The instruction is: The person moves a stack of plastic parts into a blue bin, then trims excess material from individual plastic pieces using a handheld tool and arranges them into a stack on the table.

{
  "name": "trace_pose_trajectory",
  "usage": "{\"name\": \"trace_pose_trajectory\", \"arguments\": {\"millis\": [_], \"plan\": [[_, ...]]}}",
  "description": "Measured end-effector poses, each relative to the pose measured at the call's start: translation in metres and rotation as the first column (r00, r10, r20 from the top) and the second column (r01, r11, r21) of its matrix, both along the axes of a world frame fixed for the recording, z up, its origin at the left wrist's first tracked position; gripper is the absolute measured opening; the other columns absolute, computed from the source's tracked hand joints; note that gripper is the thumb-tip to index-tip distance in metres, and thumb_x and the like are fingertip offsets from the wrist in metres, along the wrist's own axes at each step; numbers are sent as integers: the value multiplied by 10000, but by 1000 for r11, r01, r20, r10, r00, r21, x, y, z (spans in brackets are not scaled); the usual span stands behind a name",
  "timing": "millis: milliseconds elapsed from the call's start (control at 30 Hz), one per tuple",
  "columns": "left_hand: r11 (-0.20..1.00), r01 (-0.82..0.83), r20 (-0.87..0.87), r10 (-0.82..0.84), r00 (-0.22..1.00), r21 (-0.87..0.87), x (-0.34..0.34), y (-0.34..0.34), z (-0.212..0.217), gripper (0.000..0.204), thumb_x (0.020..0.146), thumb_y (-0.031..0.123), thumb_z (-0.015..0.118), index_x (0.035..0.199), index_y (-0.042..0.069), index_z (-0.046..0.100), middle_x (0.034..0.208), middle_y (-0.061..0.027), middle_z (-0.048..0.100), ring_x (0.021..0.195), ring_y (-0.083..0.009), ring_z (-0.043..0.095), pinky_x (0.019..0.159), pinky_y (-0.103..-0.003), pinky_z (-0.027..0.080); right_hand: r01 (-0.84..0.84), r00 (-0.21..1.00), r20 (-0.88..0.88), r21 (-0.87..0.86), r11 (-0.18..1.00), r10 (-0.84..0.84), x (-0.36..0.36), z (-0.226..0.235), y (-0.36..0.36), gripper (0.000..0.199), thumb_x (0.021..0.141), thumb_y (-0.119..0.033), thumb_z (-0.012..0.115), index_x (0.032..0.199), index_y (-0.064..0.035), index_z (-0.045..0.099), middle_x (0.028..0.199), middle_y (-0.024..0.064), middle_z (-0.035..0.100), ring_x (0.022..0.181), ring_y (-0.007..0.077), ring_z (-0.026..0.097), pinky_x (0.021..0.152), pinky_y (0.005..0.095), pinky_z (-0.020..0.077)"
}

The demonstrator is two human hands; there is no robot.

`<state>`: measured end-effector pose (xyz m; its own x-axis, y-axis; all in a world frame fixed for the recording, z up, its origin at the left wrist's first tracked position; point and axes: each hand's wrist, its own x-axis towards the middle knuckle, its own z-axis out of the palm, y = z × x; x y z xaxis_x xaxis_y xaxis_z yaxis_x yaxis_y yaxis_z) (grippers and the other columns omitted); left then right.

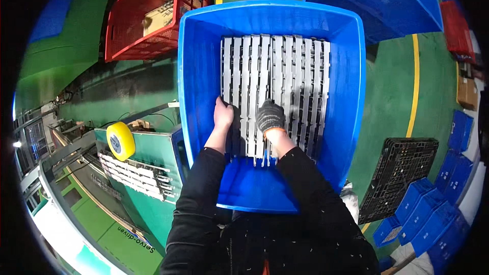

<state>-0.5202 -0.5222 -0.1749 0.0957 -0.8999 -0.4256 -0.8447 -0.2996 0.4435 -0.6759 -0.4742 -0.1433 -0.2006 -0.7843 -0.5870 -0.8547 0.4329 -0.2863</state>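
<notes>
A person in black sleeves is leaning over a deep blue bin (270,5). Pale, slotted strips (249,66) are lying inside in close rows; clock is running from bin centre. L hand (223,116), bare, is resting nr 9 o'clock, by the outermost strips. R hand (270,117), w/ grey knit glove, is sitting just twd 6, fingers curling over the middle strips. I can't tell if either grip is closing on a strip, as fingertips aren't showing clearly. At 6, strip ends are jutting unevenly; w/ rows lying so tight, a tug could be snagging neighbours & skewing the layer. Bare L skin is risking a nick if edges are sharp. Nr 8, a green bench (147,153) is holding more pieces (135,175); a bump could be sending its yellow roll (126,141) off.
</notes>
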Motion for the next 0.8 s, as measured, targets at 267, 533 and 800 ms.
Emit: {"name": "trace_pose_trajectory", "arguments": {"millis": [267,533,800], "plan": [[989,-56,43,63,997,-140,-17,6,7,550,752,86,570,1231,-92,367,1225,-285,435,1159,-379,416,998,-380,325,39,997,70,-158,987,-28,-30,-16,-15,281,738,-324,606,759,-46,640,778,195,623,775,325,615,710,424,488],[996,-66,-549,88,831,60,-7,44,123,400,786,177,594,1131,-14,529,1088,-160,568,1021,-227,540,871,-308,425,3,956,282,-286,958,82,-24,39,7,279,756,-343,587,825,-76,626,804,144,632,776,335,603,687,421,470],[925,-17,-826,-331,457,-380,99,156,308,171,850,110,548,971,5,607,1009,-127,592,964,-233,560,867,-333,422,289,625,781,-239,927,6,12,51,114,118,841,-137,567,876,-34,612,804,66,618,710,124,571,646,294,482]]}}
